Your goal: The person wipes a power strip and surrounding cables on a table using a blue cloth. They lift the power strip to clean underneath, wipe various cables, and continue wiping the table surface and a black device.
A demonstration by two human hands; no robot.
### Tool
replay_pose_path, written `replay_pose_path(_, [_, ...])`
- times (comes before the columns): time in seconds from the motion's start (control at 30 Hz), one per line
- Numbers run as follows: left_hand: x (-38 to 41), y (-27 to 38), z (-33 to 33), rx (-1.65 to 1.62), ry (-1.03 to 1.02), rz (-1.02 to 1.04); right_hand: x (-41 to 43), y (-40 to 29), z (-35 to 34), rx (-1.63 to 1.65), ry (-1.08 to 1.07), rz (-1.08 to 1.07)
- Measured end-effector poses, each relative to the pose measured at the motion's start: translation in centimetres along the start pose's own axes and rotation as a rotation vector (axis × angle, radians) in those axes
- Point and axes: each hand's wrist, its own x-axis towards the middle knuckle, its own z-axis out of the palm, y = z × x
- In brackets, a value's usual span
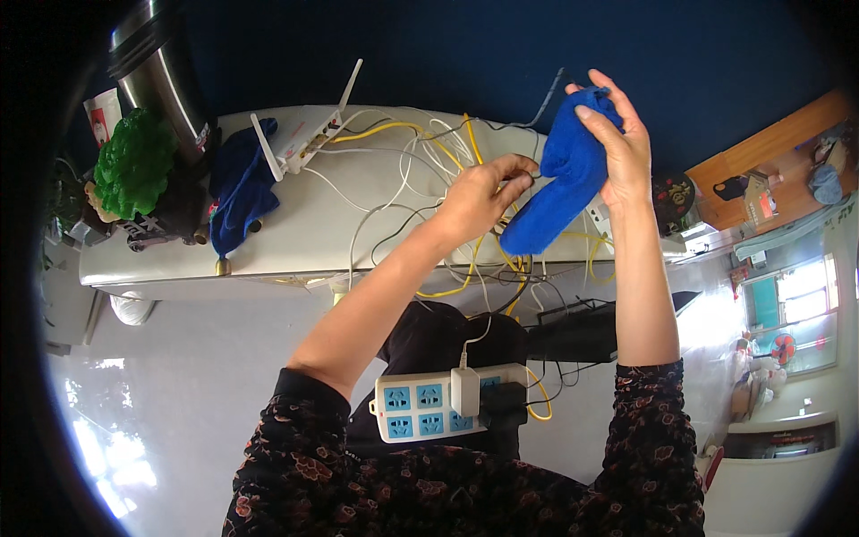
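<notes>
In my right hand (621, 144) is a blue cloth (580, 168), pinched near its top, its lower end hanging over the tangled cables. My left hand (486, 194) pinches a thin dark cable (535, 176) beside the cloth's left edge; part of that cable is hidden by the cloth. White and yellow cables (473, 137) lie tangled on the white cabinet top (322, 235) behind and below my left hand. A white router (302, 137) with antennas stands to their left. On my lap rests a white power strip (429, 409) with blue sockets, holding a white adapter (464, 391) and a black adapter (504, 406).
At the left stand a steel cylinder (164, 87), a green ornament (136, 164) and a dark blue cloth (241, 194). A black device (574, 329) is below the cabinet's front edge at right. Cables hang over that edge. A wooden shelf (758, 151) holds items at far right.
</notes>
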Motion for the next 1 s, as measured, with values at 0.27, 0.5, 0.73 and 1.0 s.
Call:
replay_pose_path(0.27, [-0.1, 0.3, -0.6, -0.650, 0.056, -0.133, -1.6, 1.1, -4.9, 0.274, 0.119, 0.298])
replay_pose_path(0.5, [-0.8, 1.5, -0.9, -0.636, -0.015, -0.132, -5.1, 2.2, -9.4, 0.870, -0.068, 0.260])
replay_pose_path(0.73, [-0.8, 1.4, -0.7, -0.588, 0.046, -0.128, -8.9, 3.6, -2.9, 0.385, 0.303, 0.414])
replay_pose_path(1.0, [-1.8, 0.4, 0.5, -0.515, -0.005, -0.077, -9.5, 3.4, 2.2, 0.255, 0.030, 0.352])
